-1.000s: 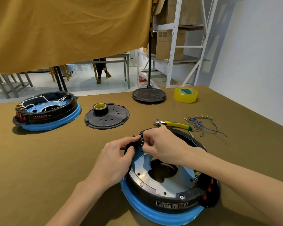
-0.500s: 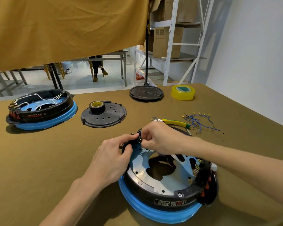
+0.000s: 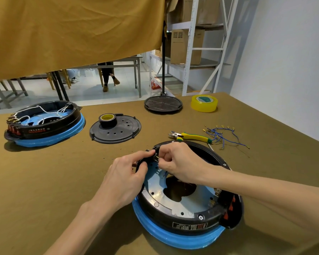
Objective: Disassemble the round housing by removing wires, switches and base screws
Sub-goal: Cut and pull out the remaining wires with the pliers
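Observation:
The round housing point(image 3: 184, 219), black with a blue base ring and a grey inner plate, lies in front of me on the olive table. My left hand point(image 3: 125, 179) grips its far-left rim from outside, thumb and forefinger around a small black part point(image 3: 151, 156) on the rim. My right hand point(image 3: 180, 162) reaches in from the right and pinches the same part from inside. Red switches point(image 3: 230, 207) sit in the housing's right side. Removed blue wires point(image 3: 223, 135) lie beyond it.
Yellow-handled cutters point(image 3: 191, 136) lie behind the housing. A second wired housing point(image 3: 44, 124) sits far left, a black lid point(image 3: 116, 131) with a tape roll point(image 3: 108, 119) at centre, a stand base point(image 3: 163, 104) and yellow tape point(image 3: 203, 103) at the back.
Both hands stay on the same rim part with only small finger shifts. The camera view has tilted slightly, showing more of the housing's inside.

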Demonstrator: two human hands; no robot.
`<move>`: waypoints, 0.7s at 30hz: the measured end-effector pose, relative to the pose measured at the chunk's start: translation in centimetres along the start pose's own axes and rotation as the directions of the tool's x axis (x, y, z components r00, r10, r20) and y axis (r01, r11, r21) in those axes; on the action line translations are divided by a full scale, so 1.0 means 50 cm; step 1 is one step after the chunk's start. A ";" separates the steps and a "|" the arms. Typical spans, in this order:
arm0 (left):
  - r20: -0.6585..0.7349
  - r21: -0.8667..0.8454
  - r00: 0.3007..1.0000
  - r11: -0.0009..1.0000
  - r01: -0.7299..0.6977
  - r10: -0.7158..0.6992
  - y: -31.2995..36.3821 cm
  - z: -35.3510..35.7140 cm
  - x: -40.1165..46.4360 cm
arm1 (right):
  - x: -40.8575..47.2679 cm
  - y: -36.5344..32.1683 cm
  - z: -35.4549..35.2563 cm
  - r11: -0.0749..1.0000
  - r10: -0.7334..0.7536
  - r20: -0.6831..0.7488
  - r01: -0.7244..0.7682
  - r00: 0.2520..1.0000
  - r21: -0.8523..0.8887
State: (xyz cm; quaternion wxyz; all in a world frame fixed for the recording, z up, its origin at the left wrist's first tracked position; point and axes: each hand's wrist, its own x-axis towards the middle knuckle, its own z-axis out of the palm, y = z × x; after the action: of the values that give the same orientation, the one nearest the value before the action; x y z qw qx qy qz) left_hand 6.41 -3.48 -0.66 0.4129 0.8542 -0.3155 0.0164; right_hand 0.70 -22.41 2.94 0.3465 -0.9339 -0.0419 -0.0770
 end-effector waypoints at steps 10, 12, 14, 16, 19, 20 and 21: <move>-0.004 -0.003 1.000 1.000 -0.003 0.003 -0.006 0.004 0.001 | 0.009 -0.011 -0.012 0.990 0.047 0.068 -0.037 0.997 -0.135; -0.007 -0.017 1.000 1.000 0.008 -0.008 -0.004 0.004 0.000 | -0.012 -0.002 0.001 0.995 0.012 0.004 -0.012 1.000 -0.103; -0.012 -0.020 1.000 1.000 0.012 -0.012 -0.001 0.003 0.000 | -0.011 -0.002 -0.003 0.994 0.005 -0.002 -0.006 1.000 -0.105; -0.017 -0.026 1.000 1.000 0.005 -0.006 -0.001 0.004 0.000 | -0.003 -0.007 -0.016 0.995 0.046 0.035 -0.043 0.998 -0.087; -0.020 -0.036 1.000 0.999 0.009 -0.009 0.002 0.004 -0.002 | -0.005 -0.009 -0.025 0.989 0.147 0.099 -0.147 0.984 -0.005; -0.019 -0.039 1.000 0.999 0.010 -0.011 0.003 0.003 -0.003 | -0.008 -0.009 -0.025 0.984 0.178 0.127 -0.180 0.976 0.007; -0.017 -0.039 1.000 0.999 0.011 -0.012 0.005 0.002 -0.004 | -0.011 -0.010 -0.026 0.976 0.213 0.163 -0.216 0.963 0.005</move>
State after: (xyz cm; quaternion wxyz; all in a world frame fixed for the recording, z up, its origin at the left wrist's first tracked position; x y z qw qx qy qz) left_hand 6.09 -3.57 -0.62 0.4323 0.8476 -0.3074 0.0152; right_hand -0.04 -22.89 4.16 0.3587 -0.9322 0.0306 0.0375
